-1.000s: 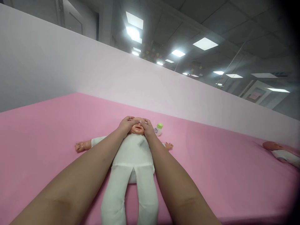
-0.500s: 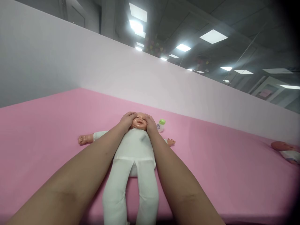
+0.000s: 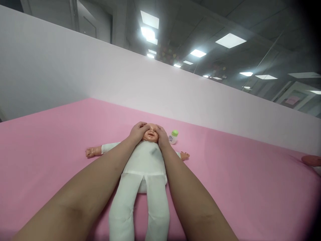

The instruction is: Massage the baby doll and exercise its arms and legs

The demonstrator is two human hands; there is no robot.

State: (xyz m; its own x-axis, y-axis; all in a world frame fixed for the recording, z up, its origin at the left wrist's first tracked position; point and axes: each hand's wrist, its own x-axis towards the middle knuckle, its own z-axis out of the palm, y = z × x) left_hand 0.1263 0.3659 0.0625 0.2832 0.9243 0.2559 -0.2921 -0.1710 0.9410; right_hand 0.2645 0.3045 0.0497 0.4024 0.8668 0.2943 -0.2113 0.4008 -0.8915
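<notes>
A baby doll (image 3: pixel 145 160) in a white cloth body lies on its back, its legs toward me and its arms spread out sideways. My left hand (image 3: pixel 138 132) is curved round the left side of the doll's head (image 3: pixel 151 135), with the fingertips over its brow and eye. On the other side, my right hand (image 3: pixel 162 134) cups the head, fingers bent against the temple. Between my hands the doll's mouth and nose show. A small clear bottle (image 3: pixel 173 138) with a green cap stands just beyond my right hand.
The doll lies on a pink padded surface (image 3: pixel 225 174). A pale wall or partition (image 3: pixel 150 83) runs along the back and left. Part of another doll (image 3: pixel 311 160) shows at the right edge.
My left fingers have slid inward over the doll's brow and eye. My right fingertips have also shifted slightly inward. The view has turned a little to the left.
</notes>
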